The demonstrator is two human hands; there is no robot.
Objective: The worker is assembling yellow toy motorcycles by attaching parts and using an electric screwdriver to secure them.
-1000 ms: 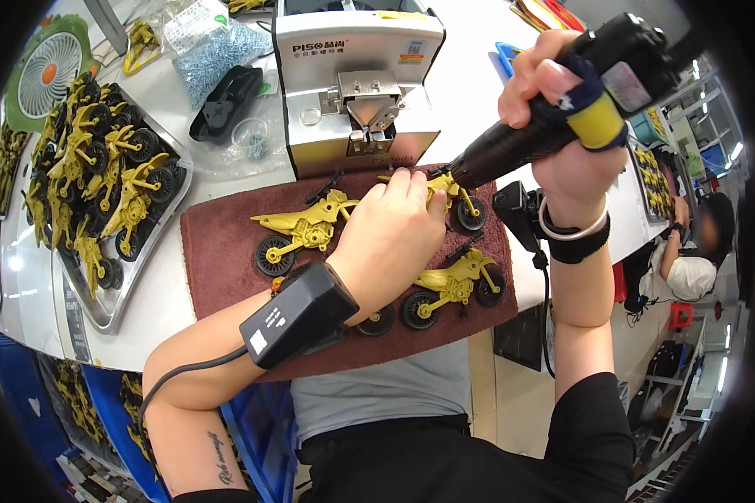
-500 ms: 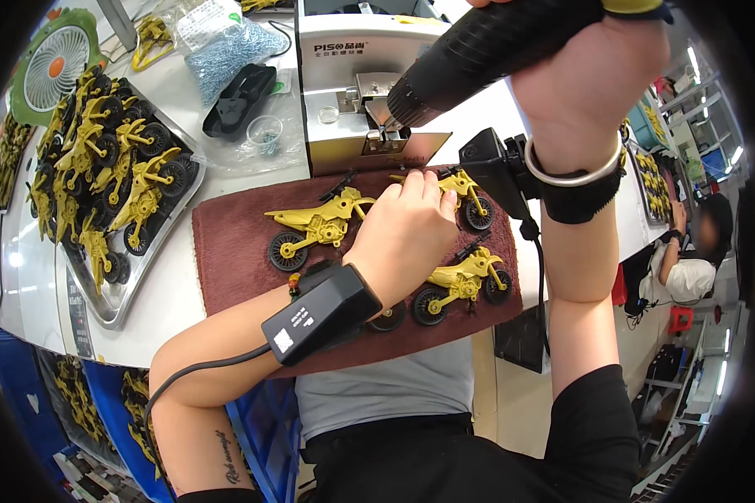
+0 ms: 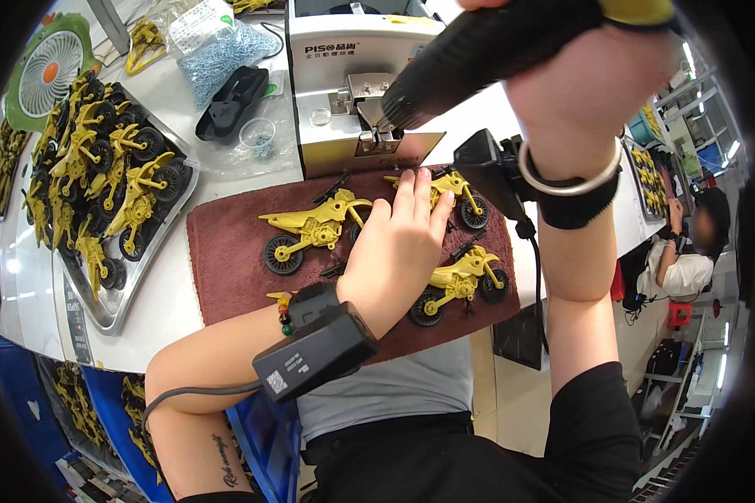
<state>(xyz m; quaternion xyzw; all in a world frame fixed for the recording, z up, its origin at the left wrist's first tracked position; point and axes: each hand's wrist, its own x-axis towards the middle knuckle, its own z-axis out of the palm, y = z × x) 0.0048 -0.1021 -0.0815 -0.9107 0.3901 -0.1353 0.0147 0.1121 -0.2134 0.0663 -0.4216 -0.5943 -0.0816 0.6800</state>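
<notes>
Several yellow toy motorbikes lie on a dark red cloth (image 3: 226, 260). My left hand (image 3: 398, 243) rests flat over the middle of the cloth, fingers spread, with its fingertips on the far bike (image 3: 461, 191). One bike (image 3: 310, 228) lies left of that hand, another (image 3: 461, 283) right of it. My right hand (image 3: 583, 84) is raised near the camera, gripping a black electric screwdriver (image 3: 478, 54) whose tip points at the white screw feeder machine (image 3: 344, 84). Both wrists carry black strapped devices.
A metal tray (image 3: 151, 260) piled with several yellow toy motorbikes stands at the left. Behind it are a bag of screws (image 3: 218, 59), a black part (image 3: 231, 101) and a small green fan (image 3: 46, 71). Another person (image 3: 688, 260) sits at the far right.
My right hand has lifted the screwdriver from the far bike up toward the screw feeder. My left hand stays on the cloth, its fingers now flatter.
</notes>
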